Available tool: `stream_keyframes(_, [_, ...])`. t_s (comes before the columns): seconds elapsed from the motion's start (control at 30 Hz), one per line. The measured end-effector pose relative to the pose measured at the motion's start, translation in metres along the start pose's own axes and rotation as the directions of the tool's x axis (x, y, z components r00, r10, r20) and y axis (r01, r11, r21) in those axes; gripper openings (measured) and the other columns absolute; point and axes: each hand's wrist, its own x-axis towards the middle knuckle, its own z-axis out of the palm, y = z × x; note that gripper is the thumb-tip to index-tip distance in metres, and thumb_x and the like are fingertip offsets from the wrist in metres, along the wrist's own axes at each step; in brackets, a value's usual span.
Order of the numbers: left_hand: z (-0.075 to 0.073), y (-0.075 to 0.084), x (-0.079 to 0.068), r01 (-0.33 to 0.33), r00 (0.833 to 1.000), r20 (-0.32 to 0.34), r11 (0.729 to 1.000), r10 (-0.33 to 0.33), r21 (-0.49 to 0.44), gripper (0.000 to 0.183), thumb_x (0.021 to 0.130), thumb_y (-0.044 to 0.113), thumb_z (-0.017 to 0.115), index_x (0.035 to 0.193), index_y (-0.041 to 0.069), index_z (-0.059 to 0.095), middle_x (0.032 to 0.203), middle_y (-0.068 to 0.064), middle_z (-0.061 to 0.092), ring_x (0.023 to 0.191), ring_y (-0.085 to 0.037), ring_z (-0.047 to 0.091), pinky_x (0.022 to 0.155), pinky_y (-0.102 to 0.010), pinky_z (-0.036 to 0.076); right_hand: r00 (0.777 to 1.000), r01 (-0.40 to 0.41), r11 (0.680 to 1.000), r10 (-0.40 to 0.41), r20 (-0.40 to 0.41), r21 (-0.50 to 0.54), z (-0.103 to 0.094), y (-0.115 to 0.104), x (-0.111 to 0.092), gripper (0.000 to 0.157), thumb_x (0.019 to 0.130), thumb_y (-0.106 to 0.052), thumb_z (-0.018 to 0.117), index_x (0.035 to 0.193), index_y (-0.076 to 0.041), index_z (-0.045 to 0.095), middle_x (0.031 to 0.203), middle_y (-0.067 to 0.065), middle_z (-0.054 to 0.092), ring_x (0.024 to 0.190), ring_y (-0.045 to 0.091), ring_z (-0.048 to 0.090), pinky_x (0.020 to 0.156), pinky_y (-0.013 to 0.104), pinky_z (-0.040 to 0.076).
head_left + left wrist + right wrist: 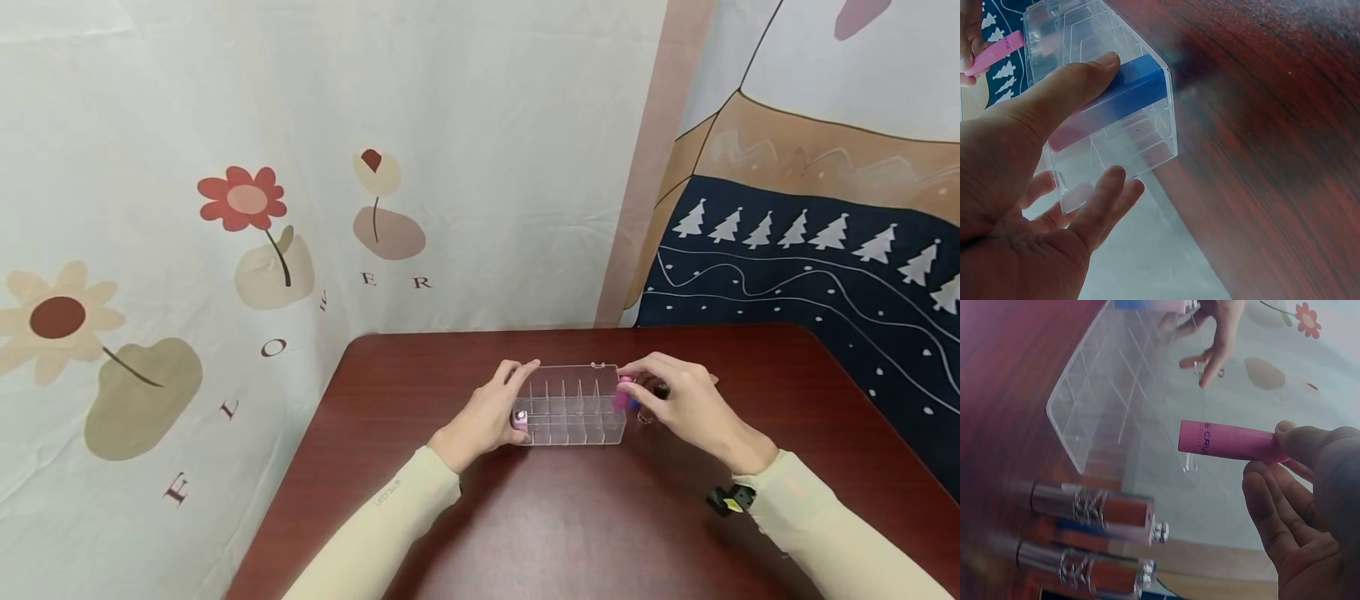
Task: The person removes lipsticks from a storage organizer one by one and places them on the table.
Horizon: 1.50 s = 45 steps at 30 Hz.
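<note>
The clear compartment box stands on the table, its grid of slots facing up. My left hand grips the box's left end, thumb on the near wall and fingers at the far side. Under that thumb, a blue-and-pink stick stands in an end slot. With thumb and fingertips, my right hand pinches a pink lip balm tube by one end, close to the box's right end. Dark lettering runs around the tube's free end.
Two lip gloss tubes, one beside the other, stand to the right of the box, partly behind my right hand in the head view. The reddish-brown table meets a printed curtain at the back.
</note>
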Motion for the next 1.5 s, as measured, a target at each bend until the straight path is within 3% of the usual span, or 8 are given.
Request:
stream_keyframes(0.33, [-0.002, -0.001, 0.000, -0.001, 1.000, -0.005, 1.000, 0.001, 0.003, 0.126, 0.075, 0.014, 0.113, 0.178, 0.015, 0.040, 0.163, -0.019, 0.053, 0.081, -0.034, 0.075, 0.091, -0.050, 0.072, 0.998, -0.042, 0.997, 0.039, -0.049, -0.069, -0.024, 0.007, -0.004, 0.038, 0.085, 0.002, 0.101, 0.118, -0.011, 0.087, 0.107, 0.001, 0.087, 0.082, 0.009, 0.078, 0.080, 0.007, 0.061])
stream_keyframes(0.57, [0.000, -0.001, -0.001, -0.008, 1.000, -0.007, 1.000, 0.008, -0.005, 0.126, 0.075, 0.014, 0.113, 0.178, 0.014, 0.040, 0.162, -0.019, 0.053, 0.082, -0.033, 0.076, 0.092, -0.048, 0.072, 0.994, -0.081, 0.990, 0.070, -0.089, -0.118, -0.043, 0.017, -0.013, 0.039, 0.083, 0.001, 0.102, 0.116, -0.012, 0.088, 0.102, 0.000, 0.086, 0.079, 0.003, 0.071, 0.078, 0.001, 0.054])
stream_keyframes(0.9, [0.001, -0.002, 0.000, -0.012, 1.000, -0.008, 1.000, 0.012, -0.004, 0.126, 0.076, 0.014, 0.113, 0.178, 0.014, 0.039, 0.162, -0.018, 0.053, 0.081, -0.033, 0.075, 0.091, -0.048, 0.072, 0.983, -0.153, 0.970, 0.130, -0.128, -0.192, -0.063, 0.031, -0.025, 0.037, 0.084, 0.001, 0.101, 0.117, -0.011, 0.088, 0.101, 0.003, 0.087, 0.077, -0.007, 0.064, 0.071, 0.007, 0.051])
stream_keyframes(1.17, [0.001, -0.002, 0.000, -0.008, 1.000, -0.012, 1.000, 0.008, -0.008, 0.126, 0.075, 0.013, 0.113, 0.178, 0.014, 0.040, 0.163, -0.018, 0.053, 0.077, -0.031, 0.074, 0.090, -0.048, 0.072, 0.980, -0.187, 0.964, 0.168, -0.111, -0.190, -0.064, 0.041, -0.036, 0.035, 0.086, -0.001, 0.100, 0.117, -0.011, 0.087, 0.101, 0.005, 0.087, 0.080, -0.014, 0.063, 0.076, 0.003, 0.051])
stream_keyframes(1.5, [0.001, -0.001, 0.001, 0.004, 1.000, -0.006, 1.000, -0.005, -0.005, 0.126, 0.075, 0.013, 0.113, 0.178, 0.015, 0.040, 0.164, -0.018, 0.052, 0.076, -0.033, 0.074, 0.091, -0.049, 0.072, 0.973, -0.233, 0.957, 0.231, -0.033, -0.175, -0.055, 0.051, -0.054, 0.029, 0.090, -0.004, 0.099, 0.115, -0.010, 0.086, 0.099, 0.003, 0.085, 0.080, -0.008, 0.067, 0.075, 0.002, 0.053])
